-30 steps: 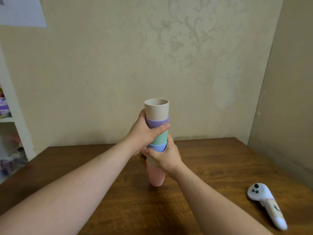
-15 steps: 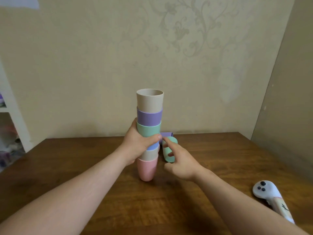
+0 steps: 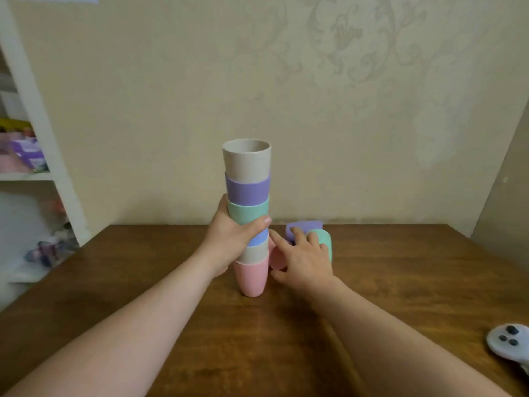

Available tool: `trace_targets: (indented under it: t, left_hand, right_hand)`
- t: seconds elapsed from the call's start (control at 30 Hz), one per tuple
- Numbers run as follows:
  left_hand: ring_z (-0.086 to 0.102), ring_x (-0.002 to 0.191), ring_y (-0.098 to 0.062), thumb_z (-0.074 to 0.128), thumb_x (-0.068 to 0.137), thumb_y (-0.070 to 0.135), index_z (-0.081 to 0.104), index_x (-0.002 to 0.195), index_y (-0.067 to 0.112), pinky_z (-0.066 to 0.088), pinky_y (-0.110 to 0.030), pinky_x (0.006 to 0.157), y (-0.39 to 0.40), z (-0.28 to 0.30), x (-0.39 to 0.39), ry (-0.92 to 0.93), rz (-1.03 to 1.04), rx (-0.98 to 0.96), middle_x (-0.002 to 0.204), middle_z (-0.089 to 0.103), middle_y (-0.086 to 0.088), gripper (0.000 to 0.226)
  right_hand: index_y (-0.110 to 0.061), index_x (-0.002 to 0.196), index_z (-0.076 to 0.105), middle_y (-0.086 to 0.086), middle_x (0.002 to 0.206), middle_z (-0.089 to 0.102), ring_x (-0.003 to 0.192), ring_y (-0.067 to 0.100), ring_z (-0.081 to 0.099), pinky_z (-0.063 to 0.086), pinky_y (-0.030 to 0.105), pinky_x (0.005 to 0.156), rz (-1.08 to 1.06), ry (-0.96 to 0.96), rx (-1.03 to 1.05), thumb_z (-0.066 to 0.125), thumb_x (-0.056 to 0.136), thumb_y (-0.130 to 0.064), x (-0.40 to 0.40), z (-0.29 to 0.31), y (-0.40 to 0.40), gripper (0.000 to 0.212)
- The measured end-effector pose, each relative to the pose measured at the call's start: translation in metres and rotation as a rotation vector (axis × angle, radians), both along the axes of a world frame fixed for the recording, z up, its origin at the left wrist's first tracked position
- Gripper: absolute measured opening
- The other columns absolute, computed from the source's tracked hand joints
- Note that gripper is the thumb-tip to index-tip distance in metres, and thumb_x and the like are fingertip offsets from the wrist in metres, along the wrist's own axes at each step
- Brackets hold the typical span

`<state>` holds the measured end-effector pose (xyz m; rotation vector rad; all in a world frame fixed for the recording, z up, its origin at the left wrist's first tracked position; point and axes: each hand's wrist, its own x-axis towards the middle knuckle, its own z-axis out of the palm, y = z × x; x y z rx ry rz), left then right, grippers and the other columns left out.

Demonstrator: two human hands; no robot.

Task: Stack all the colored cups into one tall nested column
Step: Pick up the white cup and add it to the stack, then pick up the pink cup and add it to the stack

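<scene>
Currently: left hand [image 3: 229, 239] grips column [image 3: 248, 202]; right hand [image 3: 305, 257], open, nearest loose cups [image 3: 322, 239], just right.

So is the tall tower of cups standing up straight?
Nearly: the nested column tilts slightly, its pink bottom cup on the table, left hand gripping it.

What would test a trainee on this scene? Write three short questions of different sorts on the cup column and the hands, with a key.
1. True or false: the tall nested column of plastic cups has a pink cup at its bottom.
2. Which hand grips the column? A: left hand. B: right hand.
3. Fill in: the topmost cup is ____ in colour.

Key: 1 true; 2 A; 3 beige.
</scene>
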<state>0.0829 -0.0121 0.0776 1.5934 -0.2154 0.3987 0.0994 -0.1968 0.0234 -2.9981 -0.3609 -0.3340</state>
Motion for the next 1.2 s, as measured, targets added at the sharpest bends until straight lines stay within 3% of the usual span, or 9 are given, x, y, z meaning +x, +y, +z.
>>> trace_targets:
  t: [0.1, 0.23, 0.33, 0.43, 0.53, 0.7, 0.9, 1.07, 1.2]
  left_hand:
    - [0.08, 0.097, -0.008, 0.091, 0.074, 0.029, 0.062, 0.126, 0.027, 0.062, -0.024, 0.08, -0.009, -0.002, 0.0, -0.011, -0.027, -0.034, 0.107, 0.084, 0.012, 0.06]
    - [0.08, 0.099, -0.009, 0.092, 0.074, 0.033, 0.062, 0.13, 0.024, 0.062, -0.026, 0.082, -0.036, 0.01, -0.018, -0.042, -0.065, -0.036, 0.11, 0.083, 0.009, 0.064]
    - [0.081, 0.099, -0.011, 0.093, 0.077, 0.028, 0.063, 0.13, 0.023, 0.063, -0.03, 0.083, -0.038, 0.01, -0.015, -0.033, -0.062, -0.03, 0.111, 0.083, 0.006, 0.061]
    - [0.081, 0.099, -0.012, 0.096, 0.074, 0.031, 0.063, 0.13, 0.023, 0.064, -0.033, 0.083, -0.031, 0.01, -0.011, -0.035, -0.022, -0.04, 0.111, 0.083, 0.005, 0.065]
    - [0.08, 0.103, -0.015, 0.096, 0.067, 0.041, 0.065, 0.128, 0.028, 0.065, -0.037, 0.089, -0.034, 0.016, -0.02, -0.039, 0.021, -0.023, 0.114, 0.082, 0.006, 0.069]
    - [0.079, 0.094, -0.006, 0.096, 0.081, 0.026, 0.062, 0.118, 0.037, 0.06, -0.03, 0.083, -0.035, 0.004, -0.011, -0.006, 0.103, -0.025, 0.109, 0.081, 0.012, 0.051]
    - [0.077, 0.103, -0.014, 0.096, 0.082, 0.03, 0.06, 0.128, 0.032, 0.056, -0.031, 0.082, -0.05, -0.002, -0.014, 0.013, 0.118, -0.065, 0.114, 0.079, 0.009, 0.059]
    - [0.077, 0.106, -0.017, 0.097, 0.08, 0.034, 0.059, 0.121, 0.04, 0.06, -0.037, 0.087, -0.058, 0.004, -0.023, 0.038, 0.078, -0.033, 0.117, 0.079, 0.008, 0.056]
    - [0.075, 0.115, -0.014, 0.099, 0.062, 0.054, 0.042, 0.152, 0.043, 0.062, -0.043, 0.099, -0.056, 0.027, -0.026, 0.031, 0.077, 0.009, 0.131, 0.073, 0.014, 0.107]
  right_hand:
    - [-0.038, 0.153, 0.041, 0.009, 0.154, 0.042, 0.135, 0.039, 0.039, 0.039, 0.053, 0.1, 0.002, 0.04, -0.123, 0.062, 0.09, -0.054, 0.009, -0.006, 0.022, 0.069]
    - [-0.028, 0.131, 0.054, 0.009, 0.128, 0.058, 0.122, 0.034, 0.047, 0.036, 0.046, 0.088, -0.102, -0.121, -0.058, 0.054, 0.098, -0.036, -0.014, 0.004, 0.0, 0.034]
    - [-0.03, 0.122, 0.052, 0.008, 0.115, 0.06, 0.114, 0.036, 0.05, 0.033, 0.047, 0.084, -0.077, -0.177, 0.017, 0.059, 0.089, -0.047, -0.02, 0.011, -0.011, 0.037]
    - [-0.033, 0.131, 0.054, 0.004, 0.116, 0.06, 0.117, 0.032, 0.054, 0.046, 0.048, 0.095, 0.014, -0.224, 0.314, 0.067, 0.075, -0.054, -0.028, 0.029, -0.021, 0.061]
    - [-0.03, 0.152, 0.044, 0.003, 0.137, 0.055, 0.126, 0.023, 0.055, 0.049, 0.041, 0.105, 0.039, -0.184, 0.762, 0.078, 0.076, -0.032, -0.043, 0.059, -0.052, 0.083]
    - [-0.04, 0.149, 0.042, -0.001, 0.129, 0.063, 0.118, 0.026, 0.064, 0.054, 0.041, 0.096, -0.178, -0.173, 1.104, 0.079, 0.082, -0.034, -0.044, 0.067, -0.097, 0.077]
    - [-0.039, 0.163, 0.029, 0.01, 0.137, 0.063, 0.125, 0.031, 0.062, 0.055, 0.04, 0.099, -0.304, 0.054, 0.864, 0.087, 0.073, -0.05, -0.058, 0.031, -0.122, 0.108]
    - [-0.026, 0.155, 0.043, 0.005, 0.135, 0.067, 0.122, 0.028, 0.065, 0.055, 0.036, 0.098, -0.336, 0.111, 0.829, 0.09, 0.07, -0.049, -0.071, 0.012, -0.115, 0.1]
    - [-0.031, 0.143, 0.054, -0.002, 0.13, 0.069, 0.115, 0.023, 0.067, 0.06, 0.045, 0.1, -0.337, 0.14, 0.981, 0.091, 0.064, -0.052, -0.072, 0.006, -0.112, 0.09]
